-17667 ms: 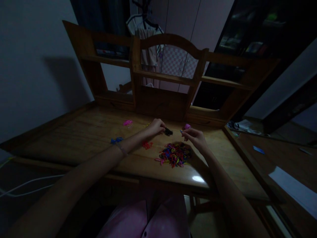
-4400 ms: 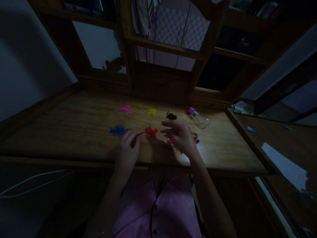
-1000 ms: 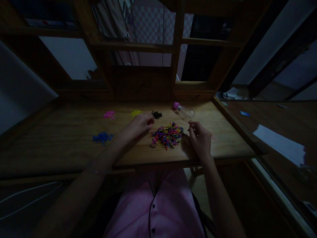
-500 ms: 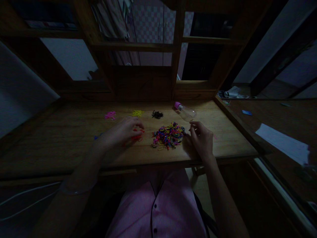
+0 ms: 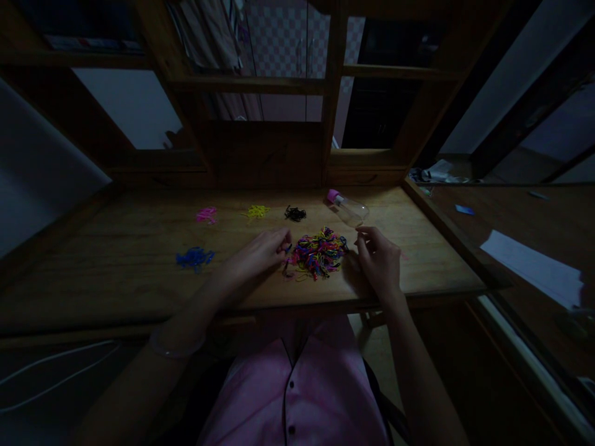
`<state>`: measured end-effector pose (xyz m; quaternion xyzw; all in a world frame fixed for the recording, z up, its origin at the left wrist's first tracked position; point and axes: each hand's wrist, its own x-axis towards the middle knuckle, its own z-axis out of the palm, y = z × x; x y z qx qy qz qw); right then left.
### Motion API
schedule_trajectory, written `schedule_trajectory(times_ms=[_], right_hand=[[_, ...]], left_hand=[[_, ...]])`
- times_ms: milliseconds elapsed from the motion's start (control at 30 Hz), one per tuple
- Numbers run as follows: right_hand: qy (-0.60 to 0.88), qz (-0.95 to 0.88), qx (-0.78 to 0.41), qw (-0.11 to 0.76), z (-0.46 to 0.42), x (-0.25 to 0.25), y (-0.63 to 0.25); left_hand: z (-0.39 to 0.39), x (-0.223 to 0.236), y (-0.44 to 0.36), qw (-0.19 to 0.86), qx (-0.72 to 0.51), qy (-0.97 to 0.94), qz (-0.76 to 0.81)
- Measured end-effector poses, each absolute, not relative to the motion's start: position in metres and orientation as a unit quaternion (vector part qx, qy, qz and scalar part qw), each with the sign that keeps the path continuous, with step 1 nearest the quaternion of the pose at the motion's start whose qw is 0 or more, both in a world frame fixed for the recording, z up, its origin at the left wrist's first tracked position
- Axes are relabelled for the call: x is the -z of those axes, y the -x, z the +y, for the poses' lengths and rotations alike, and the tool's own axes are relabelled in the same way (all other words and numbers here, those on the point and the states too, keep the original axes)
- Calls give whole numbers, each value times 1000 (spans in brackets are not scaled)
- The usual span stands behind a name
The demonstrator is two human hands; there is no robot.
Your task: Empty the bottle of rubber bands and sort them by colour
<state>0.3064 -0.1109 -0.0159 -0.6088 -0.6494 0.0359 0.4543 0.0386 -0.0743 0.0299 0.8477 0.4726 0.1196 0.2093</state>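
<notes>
My left hand [image 5: 267,251] is at the left edge of a mixed heap of small coloured rubber bands [image 5: 320,253]. Its thumb and fingertips are pinched on what looks like a dark blue rubber band [image 5: 289,248]. My right hand [image 5: 379,260] rests just right of the heap, thumb and forefinger together; what they hold, if anything, is too small to make out. Sorted little piles lie around: blue bands [image 5: 194,257], pink bands [image 5: 206,215], yellow bands [image 5: 256,212] and black bands [image 5: 295,214]. The red pile is hidden by my left hand and forearm.
A clear bottle with a pink cap [image 5: 348,209] lies behind the heap. The wooden desk [image 5: 139,248] has a shelf unit [image 5: 269,155] along its back. On a lower surface at right are white papers [image 5: 532,267] and a small blue card [image 5: 464,210].
My left hand moved left from near the black pile to over the red bands, then came back right to the mixed heap, where it is pinched. My right hand has stayed in place.
</notes>
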Motion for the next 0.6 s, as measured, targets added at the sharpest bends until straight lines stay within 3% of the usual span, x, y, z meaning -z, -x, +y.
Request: schedule_trajectory(times_ms=[400,600], right_hand=[[612,-646,-36,454,-111,16,-306],[613,-653,-31,444,-110,16,-307]], left_hand=[[-66,-27,-27,264,-179,-836,447],[-55,-21,-16,232,-173,-849,443]])
